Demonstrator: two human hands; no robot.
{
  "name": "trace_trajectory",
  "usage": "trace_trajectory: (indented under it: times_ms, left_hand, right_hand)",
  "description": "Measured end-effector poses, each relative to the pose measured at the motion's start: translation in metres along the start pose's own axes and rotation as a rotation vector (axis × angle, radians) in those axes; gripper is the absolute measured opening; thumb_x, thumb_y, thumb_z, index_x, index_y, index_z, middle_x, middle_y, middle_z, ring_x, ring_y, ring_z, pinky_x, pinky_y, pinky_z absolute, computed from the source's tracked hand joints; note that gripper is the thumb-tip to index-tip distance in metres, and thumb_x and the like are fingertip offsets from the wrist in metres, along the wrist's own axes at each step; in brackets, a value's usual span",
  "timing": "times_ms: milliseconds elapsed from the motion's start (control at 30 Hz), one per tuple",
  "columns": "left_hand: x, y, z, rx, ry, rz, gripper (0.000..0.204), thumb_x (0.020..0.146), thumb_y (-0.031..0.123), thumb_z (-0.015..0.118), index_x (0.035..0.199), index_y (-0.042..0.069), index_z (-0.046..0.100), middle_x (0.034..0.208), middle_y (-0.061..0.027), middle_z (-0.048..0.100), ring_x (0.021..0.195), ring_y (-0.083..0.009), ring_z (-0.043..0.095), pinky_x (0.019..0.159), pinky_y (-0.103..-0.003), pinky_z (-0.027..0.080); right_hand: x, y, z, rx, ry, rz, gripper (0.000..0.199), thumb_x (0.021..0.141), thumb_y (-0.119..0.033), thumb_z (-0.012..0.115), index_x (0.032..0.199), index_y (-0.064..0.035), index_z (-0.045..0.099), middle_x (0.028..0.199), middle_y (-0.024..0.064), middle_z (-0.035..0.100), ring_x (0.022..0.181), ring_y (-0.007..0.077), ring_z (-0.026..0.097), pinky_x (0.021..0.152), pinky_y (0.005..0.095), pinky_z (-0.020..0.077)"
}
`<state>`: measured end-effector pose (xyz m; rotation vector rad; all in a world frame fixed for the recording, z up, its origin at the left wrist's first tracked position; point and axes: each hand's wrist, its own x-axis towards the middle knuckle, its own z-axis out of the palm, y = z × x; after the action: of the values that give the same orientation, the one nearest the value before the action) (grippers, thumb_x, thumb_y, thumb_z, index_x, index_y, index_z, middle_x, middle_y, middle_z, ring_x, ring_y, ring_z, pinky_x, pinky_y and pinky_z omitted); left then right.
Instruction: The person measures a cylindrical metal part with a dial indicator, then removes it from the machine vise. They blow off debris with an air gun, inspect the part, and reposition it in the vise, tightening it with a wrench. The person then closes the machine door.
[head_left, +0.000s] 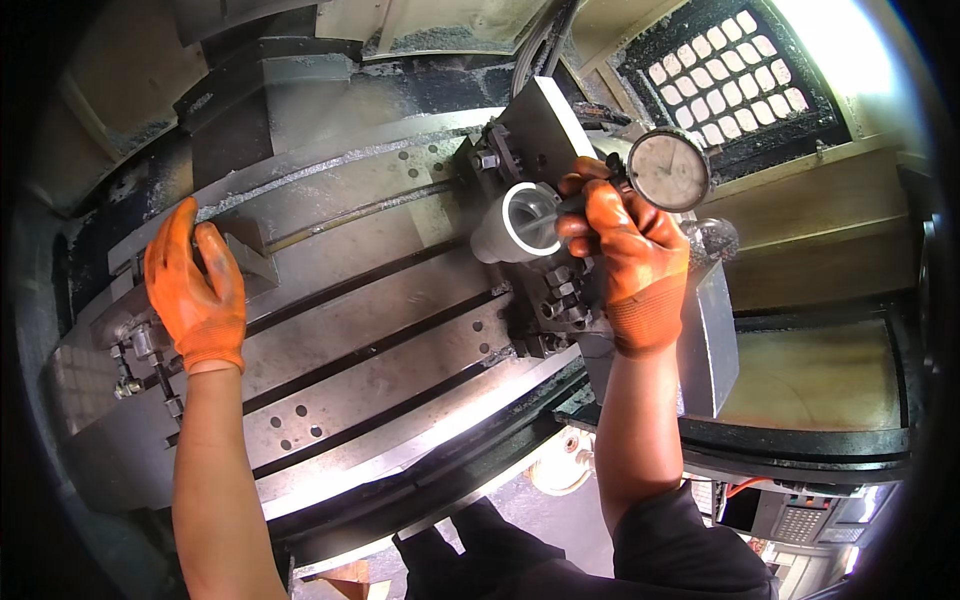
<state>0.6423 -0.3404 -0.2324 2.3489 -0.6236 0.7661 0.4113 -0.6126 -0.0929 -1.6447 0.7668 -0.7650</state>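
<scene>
My right hand (pixel 632 235), in an orange glove, is closed around a dial bore gauge (pixel 670 172). Its round, pale dial faces up beside my fingers. From my grip the gauge's stem points left into the open mouth of a hollow, light grey metal cylinder (pixel 492 238); how deep the tip reaches is hard to make out. That cylinder sits against a fixture with an upright metal plate (pixel 545 125) and several bolts (pixel 565 290). At the left end of the machine table, my gloved left hand (pixel 197 295) lies with fingers extended over a metal block (pixel 250 262), holding nothing.
The slotted machine table (pixel 370 315) spans the middle, with metal chips along its far edge. Fittings (pixel 130 365) stand near its left end. A window with a grid (pixel 728 75) is at the upper right. A control panel (pixel 805 520) shows at the lower right.
</scene>
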Motion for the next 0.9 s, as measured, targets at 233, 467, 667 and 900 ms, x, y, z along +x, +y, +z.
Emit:
trace_trajectory:
  times_ms: [233,467,667,900]
  left_hand:
    - [-0.001,-0.003,-0.003,-0.008,-0.007,-0.002,0.033,0.101,0.019,0.058,0.125,0.000,0.071,0.125,-0.0196,0.071,0.116,-0.0391,0.064,0.107,-0.046,0.047]
    - [-0.002,-0.001,-0.002,0.003,0.000,-0.010,0.033,0.102,0.019,0.058,0.125,-0.001,0.070,0.126,-0.0198,0.071,0.117,-0.0384,0.064,0.108,-0.045,0.046]
    - [-0.001,0.001,-0.001,0.015,-0.001,-0.010,0.032,0.102,0.018,0.059,0.125,-0.001,0.070,0.126,-0.0196,0.071,0.118,-0.0382,0.064,0.108,-0.045,0.046]
    - [-0.002,-0.002,-0.001,0.021,0.001,0.008,0.031,0.102,0.017,0.059,0.125,-0.001,0.070,0.125,-0.0194,0.071,0.117,-0.0380,0.064,0.107,-0.045,0.047]
  right_hand:
    - [-0.006,0.001,-0.002,0.082,-0.047,-0.018,0.031,0.101,-0.010,0.063,0.125,0.0094,0.068,0.111,0.0153,0.075,0.079,0.0134,0.069,0.066,0.0228,0.0503]
    - [-0.004,0.004,-0.008,0.109,-0.039,0.005,0.032,0.100,-0.005,0.058,0.127,0.0100,0.067,0.111,0.0157,0.075,0.080,0.0146,0.070,0.067,0.0233,0.0503]
    - [-0.006,0.001,-0.004,0.093,-0.042,-0.014,0.030,0.103,-0.009,0.059,0.124,0.0087,0.069,0.109,0.0133,0.075,0.078,0.0111,0.067,0.066,0.0230,0.0480]
    - [-0.006,0.008,-0.005,0.250,-0.105,-0.003,0.040,0.093,0.003,0.065,0.133,0.0093,0.064,0.120,0.0177,0.074,0.085,0.0192,0.074,0.069,0.0242,0.0536]
